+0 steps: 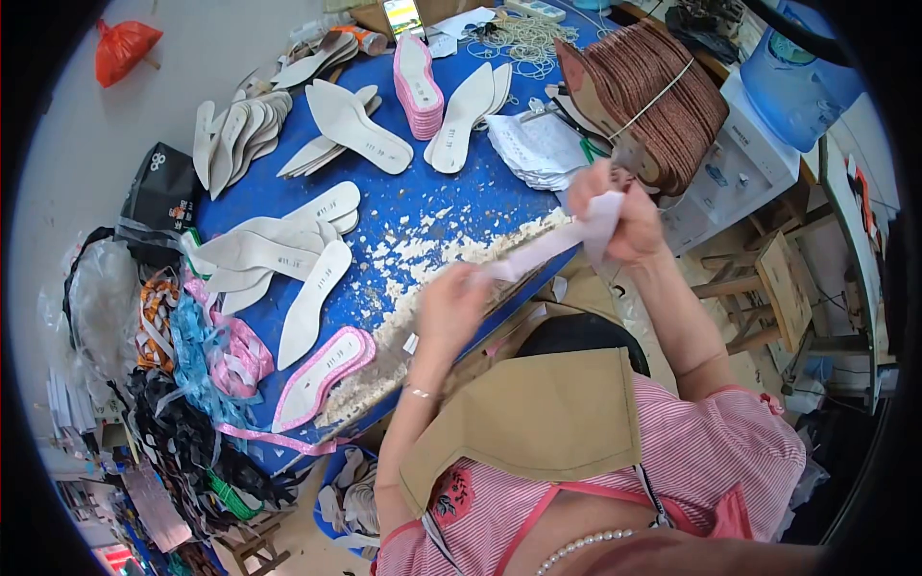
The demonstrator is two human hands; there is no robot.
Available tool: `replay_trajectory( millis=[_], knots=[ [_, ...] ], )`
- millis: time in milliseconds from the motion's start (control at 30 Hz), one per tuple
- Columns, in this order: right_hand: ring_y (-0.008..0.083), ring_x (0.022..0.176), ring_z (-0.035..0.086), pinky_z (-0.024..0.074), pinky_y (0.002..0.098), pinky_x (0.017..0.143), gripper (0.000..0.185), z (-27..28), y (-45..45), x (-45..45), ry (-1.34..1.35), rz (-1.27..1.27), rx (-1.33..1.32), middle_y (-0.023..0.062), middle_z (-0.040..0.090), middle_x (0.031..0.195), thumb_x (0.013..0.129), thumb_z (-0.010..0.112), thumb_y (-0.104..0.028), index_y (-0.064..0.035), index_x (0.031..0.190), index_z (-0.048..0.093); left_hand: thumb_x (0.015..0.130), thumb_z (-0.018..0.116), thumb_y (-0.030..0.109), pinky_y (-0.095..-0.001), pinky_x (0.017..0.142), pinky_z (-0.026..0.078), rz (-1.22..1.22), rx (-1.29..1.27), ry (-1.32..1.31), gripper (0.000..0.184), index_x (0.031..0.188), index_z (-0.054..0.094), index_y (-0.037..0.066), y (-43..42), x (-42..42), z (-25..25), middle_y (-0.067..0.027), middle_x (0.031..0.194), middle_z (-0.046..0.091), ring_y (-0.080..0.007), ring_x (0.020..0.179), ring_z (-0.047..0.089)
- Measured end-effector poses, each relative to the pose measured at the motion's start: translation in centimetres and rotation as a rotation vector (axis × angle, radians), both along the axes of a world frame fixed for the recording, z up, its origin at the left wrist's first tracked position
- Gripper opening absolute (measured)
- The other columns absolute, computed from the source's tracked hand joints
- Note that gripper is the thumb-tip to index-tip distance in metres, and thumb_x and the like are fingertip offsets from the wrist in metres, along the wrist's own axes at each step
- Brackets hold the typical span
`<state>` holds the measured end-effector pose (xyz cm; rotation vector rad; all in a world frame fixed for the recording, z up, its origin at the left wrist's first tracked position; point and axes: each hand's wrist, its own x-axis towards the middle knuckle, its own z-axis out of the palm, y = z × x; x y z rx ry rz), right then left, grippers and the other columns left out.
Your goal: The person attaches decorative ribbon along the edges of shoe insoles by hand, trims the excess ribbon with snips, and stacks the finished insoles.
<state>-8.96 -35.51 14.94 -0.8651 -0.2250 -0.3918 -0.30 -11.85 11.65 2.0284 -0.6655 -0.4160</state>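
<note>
A phone [403, 17] with a lit screen stands at the far edge of the blue table [401, 200], and a loose tangle of pale cord [519, 46] lies to its right. At the right of the view, a translucent blue water jug [805, 77] sits on a white cabinet [759, 158], with a wooden stool [783, 288] below. At left are a black bag [157, 190] with pale printing and, just below it, a crumpled clear plastic bag [108, 293]. A knotted red plastic bag [125, 50] shows at upper left.
</note>
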Motion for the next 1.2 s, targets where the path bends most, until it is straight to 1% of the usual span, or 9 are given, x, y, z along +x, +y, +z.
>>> replay_trajectory(
  millis=[67,200,333,400,567,667,833,1033,1200],
  knots=[
    [0.0192,0.062,0.048,0.0385,0.0295,0.059,0.015,1.2,-1.2,-1.0,-0.047,0.028,0.244,0.0074,0.054,0.069,0.080,0.064,-0.011,-0.0093,0.074,0.050,0.085,0.061,0.011,-0.0244,0.048,0.041,0.273,-0.083,-0.085,0.010,0.089,0.067,0.004,3.1,2.7,0.9,-0.0027,0.066,0.061,-0.0129,0.054,0.052],
    [0.0217,0.064,0.052,0.0417,0.0300,0.061,0.012,0.5,-0.6,-1.8,-0.099,0.211,0.113,0.0090,0.058,0.072,0.078,0.065,-0.009,-0.0084,0.072,0.055,0.091,0.055,0.007,-0.0195,0.057,0.048,0.551,-0.355,0.113,0.014,0.096,0.065,0.000,6.5,5.0,3.4,-0.0084,0.074,0.064,-0.0142,0.064,0.060],
    [0.0154,0.078,0.061,0.0476,0.0244,0.070,0.014,1.2,2.3,-1.6,0.089,0.687,-0.647,0.0112,0.068,0.089,0.079,0.071,-0.016,-0.0019,0.079,0.068,0.091,0.053,0.006,-0.0225,0.068,0.052,0.612,-0.932,0.129,0.020,0.109,0.060,0.000,6.0,5.2,4.7,-0.0141,0.089,0.065,-0.0185,0.073,0.063],
    [0.0110,0.075,0.061,0.0473,0.0210,0.070,0.015,2.1,3.6,-1.6,0.423,0.627,-0.622,0.0070,0.069,0.086,0.081,0.070,-0.016,-0.0010,0.084,0.070,0.087,0.046,-0.001,-0.0287,0.078,0.053,0.507,-1.070,0.248,0.030,0.116,0.053,-0.001,6.6,5.4,4.8,-0.0192,0.100,0.064,-0.0246,0.080,0.065],
    [0.0094,0.070,0.059,0.0447,0.0177,0.065,0.011,0.5,7.5,1.8,0.526,0.307,-0.530,0.0046,0.067,0.079,0.083,0.064,-0.009,-0.0009,0.087,0.069,0.069,0.044,0.000,-0.0295,0.057,0.050,-0.136,-1.118,0.763,0.044,0.111,0.053,-0.005,4.9,2.3,2.7,-0.0239,0.107,0.059,-0.0256,0.071,0.060],
    [0.0079,0.062,0.052,0.0379,0.0149,0.054,0.008,-0.1,9.7,2.3,0.563,0.193,-0.303,0.0038,0.063,0.076,0.082,0.064,-0.006,-0.0017,0.088,0.067,0.075,0.050,0.013,-0.0221,0.048,0.037,-0.251,-1.071,0.902,0.047,0.118,0.050,-0.004,3.4,-0.1,2.4,-0.0218,0.104,0.058,-0.0183,0.062,0.051],
    [0.0041,0.050,0.042,0.0281,0.0143,0.043,0.005,0.1,9.6,2.2,0.579,0.228,-0.170,0.0009,0.059,0.068,0.082,0.062,-0.008,-0.0035,0.085,0.064,0.081,0.047,0.015,-0.0237,0.048,0.036,-0.385,-1.070,1.020,0.047,0.125,0.047,-0.001,3.3,-1.1,0.9,-0.0215,0.102,0.056,-0.0179,0.061,0.047],
    [0.0030,0.045,0.036,0.0236,0.0159,0.039,0.005,-1.4,10.2,2.4,0.768,0.157,-0.209,-0.0001,0.057,0.064,0.081,0.066,-0.011,-0.0064,0.081,0.064,0.085,0.050,0.004,-0.0178,0.044,0.031,-0.083,-0.962,1.019,0.043,0.128,0.048,0.000,3.6,-2.4,0.7,-0.0149,0.089,0.060,-0.0102,0.054,0.044],
    [0.0072,0.060,0.052,0.0397,0.0179,0.053,0.008,-1.9,9.8,2.4,0.715,0.053,-0.361,0.0035,0.062,0.071,0.080,0.065,-0.012,-0.0048,0.078,0.062,0.088,0.053,0.004,-0.0154,0.043,0.030,0.230,-0.581,0.856,0.039,0.127,0.052,0.003,3.6,-2.2,-0.6,-0.0124,0.081,0.060,-0.0078,0.054,0.048]
  ],
)
